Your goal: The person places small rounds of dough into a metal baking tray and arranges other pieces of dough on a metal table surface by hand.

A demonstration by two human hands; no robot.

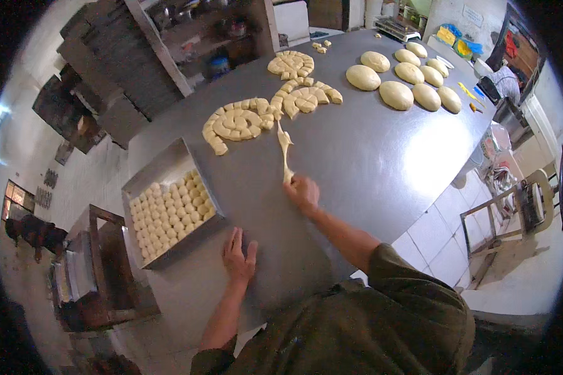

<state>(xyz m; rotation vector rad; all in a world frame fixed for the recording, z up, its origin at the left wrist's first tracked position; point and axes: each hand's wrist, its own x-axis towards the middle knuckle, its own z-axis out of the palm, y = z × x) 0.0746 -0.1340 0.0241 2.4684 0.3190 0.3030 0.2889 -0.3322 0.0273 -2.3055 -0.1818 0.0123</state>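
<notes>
My right hand (301, 192) grips a stretched strand of pale dough (286, 153) that reaches up toward a coil of cut dough pieces (238, 125) on the grey table. My left hand (239, 255) rests on the tabletop with fingers apart, holding nothing, just right of a metal tray (205, 183) holding rows of small dough balls (169, 215). Behind the strand lie more cut pieces (309, 100), and another round cluster (291, 65) sits farther back.
Several smooth dough rounds (395, 95) occupy the right side of the table (356, 150). A scale (395, 30) stands at the far end, near yellow tools (467, 92). Shelving (206, 44) lines the back left; a chair (507, 212) stands on the tiled floor at right.
</notes>
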